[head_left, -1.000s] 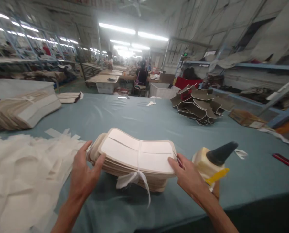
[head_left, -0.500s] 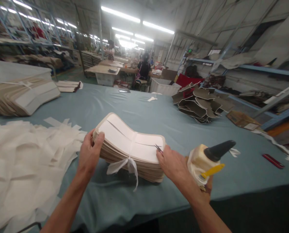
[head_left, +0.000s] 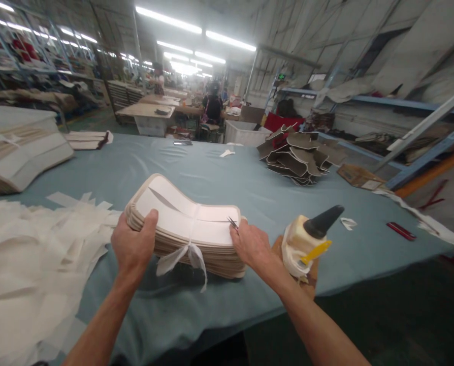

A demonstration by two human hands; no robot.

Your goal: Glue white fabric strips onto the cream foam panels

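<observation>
A stack of curved cut pieces (head_left: 212,231), white on top with beige edges, lies in front of me on the table. A white cloth strip (head_left: 191,249) is tied around its middle in a bow. My left hand (head_left: 133,241) grips the stack's left end, thumb on the top piece and fingers at the edge. At the other end, my right hand (head_left: 252,246) is closed around small pointed scissors (head_left: 232,222); their dark tips show over the white top, and the handles are mostly hidden. This hand also touches the stack's right edge.
Left of the stack lies a heap of white strips (head_left: 32,269), with another tied stack (head_left: 29,157) behind. On the right stand a glue bottle (head_left: 297,239) with a black nozzle and a yellow brush (head_left: 316,251). Dark pieces (head_left: 297,157) are piled farther back, and a red cutter (head_left: 401,231) lies far right.
My left hand has taken a fuller grip on the stack's left end. The whole scene has shifted left in view as the camera turned. The scissors stay in my right hand.
</observation>
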